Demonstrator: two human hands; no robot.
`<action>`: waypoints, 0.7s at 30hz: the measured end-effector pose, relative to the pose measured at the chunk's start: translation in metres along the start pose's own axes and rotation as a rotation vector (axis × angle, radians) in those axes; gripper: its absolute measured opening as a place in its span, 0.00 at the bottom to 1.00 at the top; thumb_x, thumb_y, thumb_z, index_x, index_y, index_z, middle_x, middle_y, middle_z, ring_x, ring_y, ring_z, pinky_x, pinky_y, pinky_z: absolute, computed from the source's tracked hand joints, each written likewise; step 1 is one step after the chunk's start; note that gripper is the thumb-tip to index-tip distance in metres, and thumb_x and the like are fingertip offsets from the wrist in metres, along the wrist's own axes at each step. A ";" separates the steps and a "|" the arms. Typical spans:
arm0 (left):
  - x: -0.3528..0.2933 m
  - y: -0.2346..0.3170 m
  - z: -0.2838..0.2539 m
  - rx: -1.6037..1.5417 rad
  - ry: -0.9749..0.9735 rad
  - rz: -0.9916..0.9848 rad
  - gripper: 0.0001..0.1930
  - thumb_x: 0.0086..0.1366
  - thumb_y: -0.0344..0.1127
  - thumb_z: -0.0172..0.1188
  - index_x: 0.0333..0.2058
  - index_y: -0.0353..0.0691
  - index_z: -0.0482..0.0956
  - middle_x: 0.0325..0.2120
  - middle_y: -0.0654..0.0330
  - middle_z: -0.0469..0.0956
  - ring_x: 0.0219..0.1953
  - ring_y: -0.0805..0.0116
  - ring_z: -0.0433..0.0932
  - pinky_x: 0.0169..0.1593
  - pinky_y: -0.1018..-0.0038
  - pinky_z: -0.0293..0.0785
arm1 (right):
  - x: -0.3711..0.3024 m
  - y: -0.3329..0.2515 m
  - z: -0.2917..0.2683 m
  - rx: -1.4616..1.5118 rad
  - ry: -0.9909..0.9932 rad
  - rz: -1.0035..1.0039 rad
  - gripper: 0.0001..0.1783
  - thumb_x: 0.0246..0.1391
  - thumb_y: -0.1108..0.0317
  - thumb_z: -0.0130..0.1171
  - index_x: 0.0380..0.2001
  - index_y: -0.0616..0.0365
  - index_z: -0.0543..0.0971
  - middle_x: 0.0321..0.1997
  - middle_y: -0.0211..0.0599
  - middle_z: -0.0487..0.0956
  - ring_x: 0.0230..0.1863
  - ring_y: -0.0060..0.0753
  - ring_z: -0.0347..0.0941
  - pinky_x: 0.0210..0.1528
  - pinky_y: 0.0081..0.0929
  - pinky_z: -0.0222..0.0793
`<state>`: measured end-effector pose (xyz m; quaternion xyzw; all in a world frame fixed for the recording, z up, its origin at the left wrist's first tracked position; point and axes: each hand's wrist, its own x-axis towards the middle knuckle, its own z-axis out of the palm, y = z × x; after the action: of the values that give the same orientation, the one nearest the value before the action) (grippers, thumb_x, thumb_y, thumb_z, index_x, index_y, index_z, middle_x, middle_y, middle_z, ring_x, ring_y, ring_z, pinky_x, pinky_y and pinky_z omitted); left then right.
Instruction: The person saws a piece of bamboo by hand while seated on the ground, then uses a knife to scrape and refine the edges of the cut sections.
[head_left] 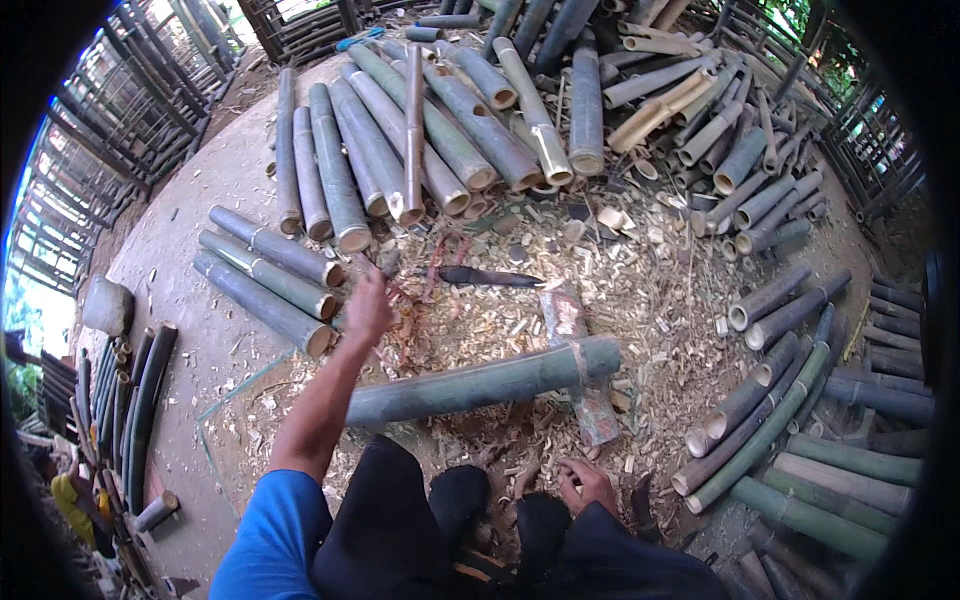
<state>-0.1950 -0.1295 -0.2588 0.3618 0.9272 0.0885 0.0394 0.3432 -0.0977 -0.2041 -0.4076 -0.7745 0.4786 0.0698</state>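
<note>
My left arm, in a blue sleeve, stretches forward, and my left hand (368, 302) is low over the ground by the cut ends of three bamboo lengths (265, 278). Its fingers look extended, though their tips blur against a small grey object (388, 260). To its right lies a dark knife (490, 277) on the shavings. A thick green bamboo tube (490, 380) lies across in front of me, its right end resting on a short, worn block (595, 415). Close to my right knee, my right hand (588, 486) is loosely curled, fingers apart, with nothing visible in it.
Wood chips (660, 290) cover the ground. Many bamboo tubes (430, 120) lie in rows ahead, with a heap (720, 120) at far right and more stacked lengths (850, 460) at right. A stone (108, 305) and standing bamboo (150, 410) are at left, near a slatted fence (110, 130).
</note>
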 end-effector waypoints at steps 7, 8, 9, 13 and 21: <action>-0.137 0.089 -0.055 -1.083 -0.575 -0.152 0.13 0.69 0.41 0.70 0.36 0.35 0.83 0.25 0.63 0.82 0.26 0.70 0.80 0.29 0.72 0.74 | 0.004 0.008 -0.034 -0.109 0.368 0.106 0.22 0.61 0.70 0.66 0.58 0.60 0.81 0.45 0.45 0.82 0.43 0.40 0.82 0.48 0.36 0.79; -0.179 0.103 -0.061 -1.200 -0.830 -0.294 0.17 0.69 0.47 0.72 0.42 0.39 0.83 0.29 0.60 0.84 0.30 0.64 0.82 0.36 0.69 0.80 | 0.012 0.014 -0.038 -0.188 0.422 0.094 0.24 0.61 0.68 0.67 0.60 0.60 0.80 0.48 0.46 0.81 0.46 0.42 0.81 0.50 0.38 0.78; -0.220 0.111 -0.049 -1.426 -0.975 -0.545 0.22 0.69 0.50 0.71 0.50 0.39 0.80 0.38 0.56 0.83 0.40 0.61 0.82 0.45 0.62 0.81 | 0.018 0.021 -0.041 -0.273 0.475 0.085 0.27 0.61 0.65 0.68 0.62 0.60 0.78 0.51 0.48 0.80 0.49 0.43 0.81 0.52 0.39 0.77; -0.253 0.109 0.005 -1.972 -0.447 -1.201 0.39 0.65 0.58 0.72 0.66 0.44 0.68 0.62 0.46 0.72 0.64 0.48 0.72 0.64 0.42 0.74 | 0.048 0.035 -0.049 -0.496 0.283 0.117 0.47 0.52 0.43 0.73 0.64 0.68 0.71 0.59 0.58 0.73 0.61 0.61 0.71 0.64 0.53 0.67; -0.205 0.062 0.018 -2.190 -0.057 -1.151 0.40 0.58 0.53 0.76 0.65 0.47 0.71 0.65 0.52 0.71 0.68 0.48 0.68 0.68 0.38 0.67 | 0.074 0.049 -0.027 -0.381 0.292 0.075 0.44 0.45 0.49 0.78 0.57 0.66 0.71 0.50 0.56 0.80 0.59 0.57 0.74 0.65 0.52 0.66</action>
<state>-0.0004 -0.2212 -0.2630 -0.3201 0.3876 0.7792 0.3744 0.3358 -0.0176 -0.2501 -0.5068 -0.8168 0.2621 0.0851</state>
